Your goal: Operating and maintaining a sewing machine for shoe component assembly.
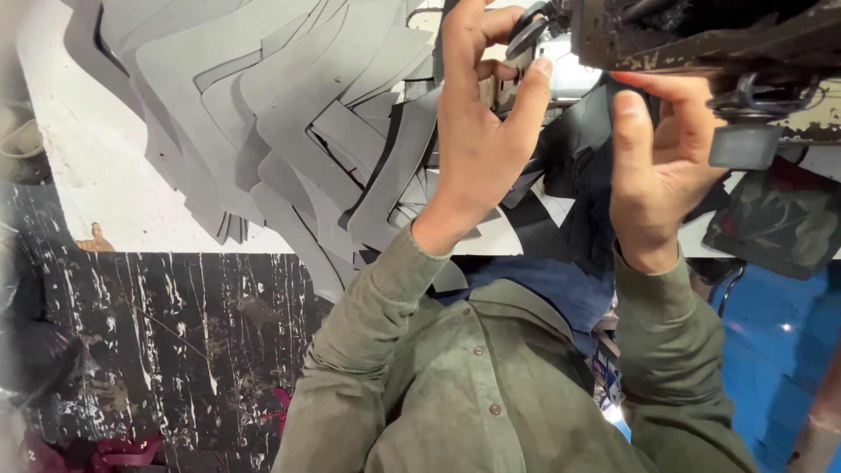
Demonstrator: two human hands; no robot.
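Left hand (477, 131) pinches a small metal part (528, 35) at the worn machine (701, 39); right hand (657, 166), beside it, has fingers apart around nothing. Left of the machine, flat grey cut pieces (289, 114) fan across the white tabletop (96, 184).

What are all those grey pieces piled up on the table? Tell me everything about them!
The grey pieces are flat, thin cut-outs, matte like fabric or soft leather. Most are long, bent strips with angled corners, all much the same shape. They lie fanned out and overlapping in a big loose heap on the white tabletop, with some darker pieces mixed in at the right edge. The left hand is raised in front of the heap's right side; whether it touches any piece cannot be told.
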